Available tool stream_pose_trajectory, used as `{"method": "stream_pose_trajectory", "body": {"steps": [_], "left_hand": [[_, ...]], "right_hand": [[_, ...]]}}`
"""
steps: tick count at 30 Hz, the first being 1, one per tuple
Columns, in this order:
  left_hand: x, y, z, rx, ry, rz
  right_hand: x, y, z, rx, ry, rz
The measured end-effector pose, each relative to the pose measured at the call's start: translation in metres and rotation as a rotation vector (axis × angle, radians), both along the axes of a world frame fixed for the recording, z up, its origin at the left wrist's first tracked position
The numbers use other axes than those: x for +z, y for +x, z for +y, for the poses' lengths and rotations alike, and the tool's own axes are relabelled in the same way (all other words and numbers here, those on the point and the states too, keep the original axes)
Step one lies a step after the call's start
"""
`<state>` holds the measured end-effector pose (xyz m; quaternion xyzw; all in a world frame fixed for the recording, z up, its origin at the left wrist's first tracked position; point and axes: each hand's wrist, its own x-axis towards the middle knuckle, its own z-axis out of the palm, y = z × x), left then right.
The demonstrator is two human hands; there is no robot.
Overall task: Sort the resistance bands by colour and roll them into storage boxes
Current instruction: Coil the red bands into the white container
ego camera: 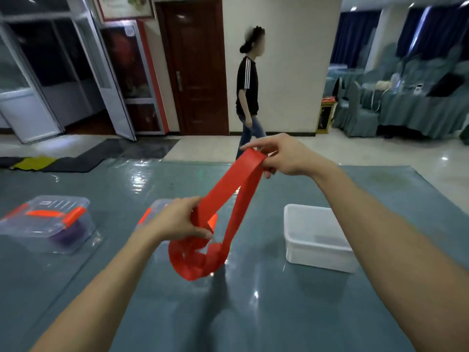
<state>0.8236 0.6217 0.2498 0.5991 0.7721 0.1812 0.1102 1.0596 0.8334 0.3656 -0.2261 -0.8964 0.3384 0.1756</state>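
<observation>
One red band (228,189), held above the middle of the table (253,313), in no box. Left hand (177,219): fingers curled round the bunched lower part, loose loops hanging below. Right hand (286,156): fingers pinch the upper fold, raised toward the far edge. Three boxes: clear lidded box (45,219) near the left edge, purple band (68,235) inside; second clear box (152,212) partly hidden behind the left hand; white box (314,237) toward the right edge, open-topped. One person (247,80) beyond the table.
</observation>
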Motion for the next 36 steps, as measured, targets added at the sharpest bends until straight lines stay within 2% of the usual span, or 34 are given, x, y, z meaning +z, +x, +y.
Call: {"method": "stream_pose_trajectory", "body": {"steps": [2, 3, 6, 9, 11, 13, 15, 17, 19, 21, 23, 25, 27, 29, 32, 34, 36], "left_hand": [[-0.014, 0.013, 0.014, -0.039, -0.045, 0.031], [-0.015, 0.018, 0.020, -0.047, -0.034, -0.032], [-0.002, 0.032, 0.045, -0.087, 0.107, -0.456], [0.011, 0.049, 0.071, -0.166, 0.224, -0.711], [0.020, 0.057, 0.083, -0.129, 0.311, -0.758], [0.037, 0.060, 0.090, -0.081, 0.399, -0.776], [0.067, 0.060, 0.098, -0.052, 0.504, -0.729], [0.108, 0.059, 0.105, 0.002, 0.647, -0.557], [0.152, 0.056, 0.112, 0.021, 0.776, -0.466], [0.191, 0.057, 0.117, -0.062, 0.738, -0.440], [0.219, 0.058, 0.122, -0.125, 0.680, -0.333], [0.243, 0.058, 0.127, -0.099, 0.774, -0.278], [0.262, 0.059, 0.131, -0.100, 0.768, -0.280], [0.272, 0.065, 0.133, -0.119, 0.735, -0.268], [0.280, 0.075, 0.142, -0.105, 0.818, -0.218], [0.285, 0.083, 0.149, -0.143, 0.770, -0.113], [0.288, 0.088, 0.156, -0.123, 0.794, -0.111]], "right_hand": [[0.020, -0.010, -0.006, 0.058, 0.064, -0.089], [0.027, -0.015, -0.009, 0.078, 0.091, -0.124], [0.042, -0.018, -0.017, 0.121, 0.157, -0.196], [0.055, -0.009, -0.018, 0.126, 0.137, -0.242], [0.061, 0.001, -0.015, 0.109, 0.081, -0.215], [0.070, 0.013, -0.012, 0.053, 0.139, -0.148], [0.086, 0.021, -0.010, -0.021, 0.288, -0.065], [0.112, 0.023, -0.011, -0.086, 0.442, 0.030], [0.144, 0.023, -0.011, -0.148, 0.611, 0.097], [0.172, 0.025, -0.011, -0.189, 0.753, 0.134], [0.189, 0.028, -0.010, -0.226, 0.841, 0.187], [0.197, 0.031, -0.008, -0.261, 0.812, 0.347], [0.199, 0.034, -0.005, -0.300, 0.775, 0.481], [0.199, 0.037, -0.003, -0.299, 0.719, 0.538], [0.202, 0.046, -0.003, -0.296, 0.601, 0.649], [0.206, 0.060, 0.002, -0.306, 0.538, 0.643], [0.206, 0.078, 0.008, -0.197, 0.333, 0.522]]}}
